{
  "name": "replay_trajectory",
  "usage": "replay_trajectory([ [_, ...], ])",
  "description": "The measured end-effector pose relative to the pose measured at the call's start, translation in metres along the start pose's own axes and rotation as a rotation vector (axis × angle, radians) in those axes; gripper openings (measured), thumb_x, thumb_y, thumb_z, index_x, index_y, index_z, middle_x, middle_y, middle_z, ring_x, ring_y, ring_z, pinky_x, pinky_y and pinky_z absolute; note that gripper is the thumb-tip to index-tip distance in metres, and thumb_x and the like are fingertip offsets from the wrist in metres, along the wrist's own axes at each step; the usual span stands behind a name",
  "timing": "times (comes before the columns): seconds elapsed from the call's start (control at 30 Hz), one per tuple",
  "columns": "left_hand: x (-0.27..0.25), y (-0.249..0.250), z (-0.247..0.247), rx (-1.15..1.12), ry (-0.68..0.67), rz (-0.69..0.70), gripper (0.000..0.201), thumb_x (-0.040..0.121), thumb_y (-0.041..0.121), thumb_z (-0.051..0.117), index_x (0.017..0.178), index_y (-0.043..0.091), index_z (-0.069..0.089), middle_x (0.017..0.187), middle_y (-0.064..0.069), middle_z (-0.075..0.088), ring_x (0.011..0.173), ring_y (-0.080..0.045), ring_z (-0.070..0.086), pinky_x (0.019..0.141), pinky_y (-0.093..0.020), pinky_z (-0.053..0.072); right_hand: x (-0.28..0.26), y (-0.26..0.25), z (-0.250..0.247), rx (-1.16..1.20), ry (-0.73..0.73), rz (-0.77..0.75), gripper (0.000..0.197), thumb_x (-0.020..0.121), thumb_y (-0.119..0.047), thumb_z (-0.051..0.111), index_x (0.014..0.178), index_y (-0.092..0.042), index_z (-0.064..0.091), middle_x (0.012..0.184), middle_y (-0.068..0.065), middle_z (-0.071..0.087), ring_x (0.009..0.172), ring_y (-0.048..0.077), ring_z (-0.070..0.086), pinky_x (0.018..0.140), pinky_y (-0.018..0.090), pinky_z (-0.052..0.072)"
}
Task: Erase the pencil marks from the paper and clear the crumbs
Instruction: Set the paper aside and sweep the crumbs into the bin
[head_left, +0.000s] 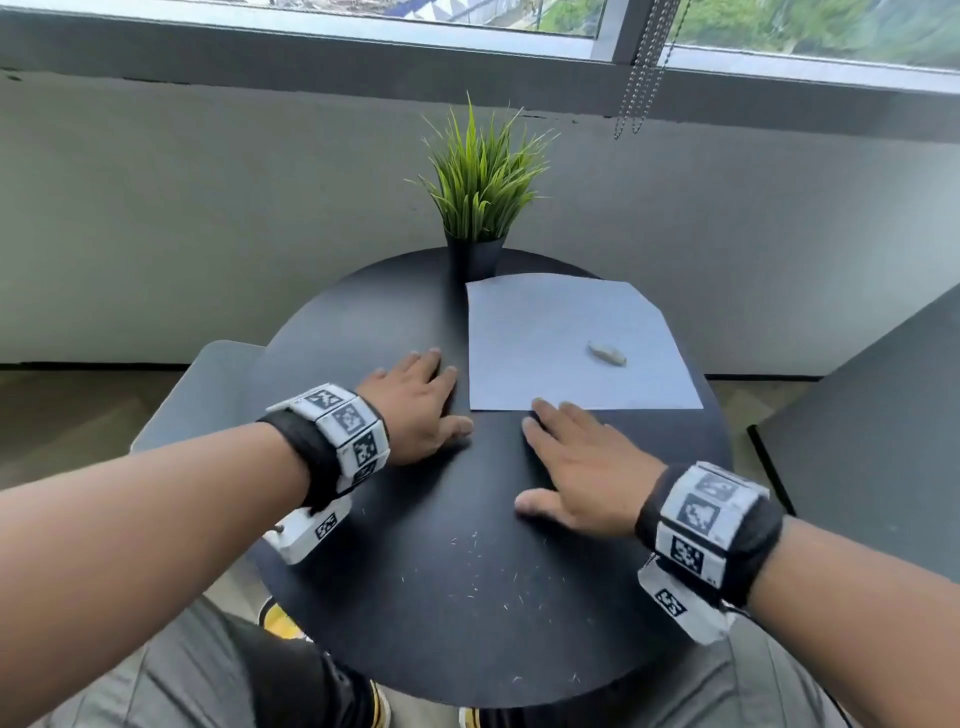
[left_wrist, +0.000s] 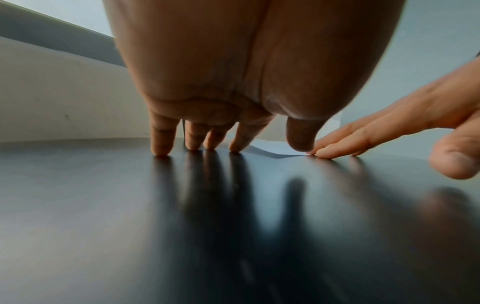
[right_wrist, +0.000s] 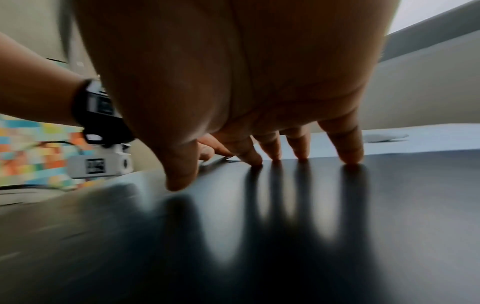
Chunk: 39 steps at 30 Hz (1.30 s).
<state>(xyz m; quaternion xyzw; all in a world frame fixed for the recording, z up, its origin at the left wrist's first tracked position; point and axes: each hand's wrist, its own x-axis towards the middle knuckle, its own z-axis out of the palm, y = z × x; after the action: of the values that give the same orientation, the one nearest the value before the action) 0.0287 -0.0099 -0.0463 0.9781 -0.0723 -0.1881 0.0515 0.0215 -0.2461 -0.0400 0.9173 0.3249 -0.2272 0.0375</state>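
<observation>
Grey wall (head_left: 208, 208) under a window fills the background, and up front sits the round black table (head_left: 415, 623), all of the action on it. Far side of the tabletop, a potted grass plant (head_left: 480, 187) stands upright, its dark pot just beside the top left corner of the paper (head_left: 566, 322). That white sheet lies flat on the right half of the table, and no pencil marks can be made out on it from the head view. Left hand (head_left: 415, 405) is spread flat, fingers straight, tips down on the bare black surface just left of the paper's near corner. Right hand (head_left: 582, 467) is flat too, fingers straight and holding nothing, fingertips at the sheet's near edge. The two hands sit close together, thumbs apart. On the paper's right half lies the eraser (head_left: 607, 353), a small pale lump, untouched. Closer in, pale crumbs (head_left: 493, 571) are scattered across the near tabletop.
</observation>
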Motion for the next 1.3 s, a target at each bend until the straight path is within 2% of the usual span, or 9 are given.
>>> replay_trajectory([
  [0.13, -0.055, 0.006, 0.019, 0.063, -0.09, 0.193, 0.083, 0.095, 0.069, 0.03, 0.161, 0.023, 0.01, 0.169, -0.004, -0.001, 0.155, -0.023, 0.0, 0.124, -0.051, 0.012, -0.018, -0.019, 0.001, 0.066, 0.082, -0.292, 0.071, 0.093, -0.06, 0.045, 0.15, -0.022, 0.03, 0.16, 0.0, 0.017, 0.146, 0.017, 0.014, 0.118, 0.024, 0.007],
  [0.2, -0.065, 0.009, 0.024, 0.058, -0.129, 0.236, 0.083, 0.094, 0.07, 0.027, 0.161, 0.025, 0.007, 0.169, -0.001, -0.005, 0.156, -0.02, -0.004, 0.125, -0.046, 0.007, -0.012, -0.009, -0.004, 0.147, 0.123, -0.246, 0.064, 0.095, -0.054, 0.048, 0.149, -0.023, 0.034, 0.16, -0.003, 0.02, 0.146, 0.011, 0.017, 0.113, 0.017, 0.005],
  [0.4, -0.05, 0.004, 0.015, -0.083, 0.071, 0.161, 0.052, 0.1, 0.048, 0.048, 0.147, 0.025, 0.046, 0.156, 0.001, 0.036, 0.143, -0.02, 0.036, 0.116, -0.039, 0.031, 0.008, 0.009, -0.007, 0.168, 0.16, -0.106, 0.052, 0.095, -0.048, 0.052, 0.142, -0.029, 0.044, 0.156, -0.009, 0.028, 0.143, 0.01, 0.022, 0.116, 0.025, 0.016],
  [0.63, -0.031, 0.008, -0.013, -0.248, 0.362, 0.112, 0.053, 0.096, 0.026, 0.051, 0.147, 0.032, 0.038, 0.132, -0.002, 0.041, 0.119, -0.025, 0.05, 0.097, -0.033, 0.041, 0.012, 0.024, -0.011, 0.171, 0.151, -0.09, 0.048, 0.093, -0.05, 0.054, 0.138, -0.033, 0.048, 0.154, -0.011, 0.03, 0.145, 0.009, 0.018, 0.117, 0.026, 0.015],
  [0.83, 0.013, 0.015, -0.023, -0.149, 0.169, 0.106, 0.074, 0.092, 0.012, 0.041, 0.157, 0.041, 0.017, 0.149, 0.004, 0.035, 0.13, -0.028, 0.042, 0.105, -0.039, 0.041, 0.0, 0.051, -0.002, 0.249, 0.183, -0.034, 0.073, 0.085, -0.062, 0.056, 0.147, -0.048, 0.019, 0.159, -0.016, 0.001, 0.144, 0.006, 0.016, 0.115, 0.03, 0.025],
  [0.93, 0.031, 0.019, -0.021, -0.108, 0.167, 0.124, 0.077, 0.09, 0.01, 0.04, 0.155, 0.045, 0.018, 0.148, 0.007, 0.035, 0.13, -0.026, 0.04, 0.103, -0.043, 0.044, 0.005, 0.061, 0.003, 0.276, 0.206, -0.03, 0.085, 0.081, -0.071, 0.048, 0.15, -0.046, 0.006, 0.161, -0.01, 0.008, 0.147, 0.008, 0.011, 0.119, 0.036, 0.021],
  [1.07, 0.046, 0.022, -0.026, -0.21, 0.332, 0.077, 0.074, 0.087, 0.009, 0.041, 0.151, 0.044, 0.024, 0.143, 0.001, 0.034, 0.126, -0.029, 0.041, 0.1, -0.046, 0.046, 0.02, 0.068, 0.0, 0.242, 0.206, -0.025, 0.086, 0.084, -0.07, 0.045, 0.152, -0.029, 0.016, 0.157, -0.003, 0.026, 0.145, 0.014, 0.019, 0.119, 0.033, 0.016],
  [1.2, 0.055, 0.02, -0.024, -0.029, 0.108, 0.096, 0.067, 0.089, 0.015, 0.041, 0.148, 0.046, 0.033, 0.151, 0.005, 0.035, 0.134, -0.029, 0.038, 0.108, -0.051, 0.04, 0.033, 0.073, -0.005, 0.21, 0.18, -0.001, 0.098, 0.074, -0.085, 0.03, 0.15, -0.024, 0.027, 0.153, 0.001, 0.032, 0.143, 0.018, 0.023, 0.119, 0.034, 0.017],
  [1.3, 0.055, 0.016, -0.018, 0.064, -0.006, 0.096, 0.061, 0.092, 0.019, 0.041, 0.147, 0.046, 0.036, 0.155, 0.008, 0.031, 0.141, -0.029, 0.033, 0.111, -0.053, 0.036, 0.025, 0.055, -0.012, 0.153, 0.264, 0.062, 0.063, 0.093, -0.057, 0.046, 0.147, -0.026, 0.037, 0.157, 0.0, 0.025, 0.145, 0.018, 0.02, 0.118, 0.032, 0.017],
])
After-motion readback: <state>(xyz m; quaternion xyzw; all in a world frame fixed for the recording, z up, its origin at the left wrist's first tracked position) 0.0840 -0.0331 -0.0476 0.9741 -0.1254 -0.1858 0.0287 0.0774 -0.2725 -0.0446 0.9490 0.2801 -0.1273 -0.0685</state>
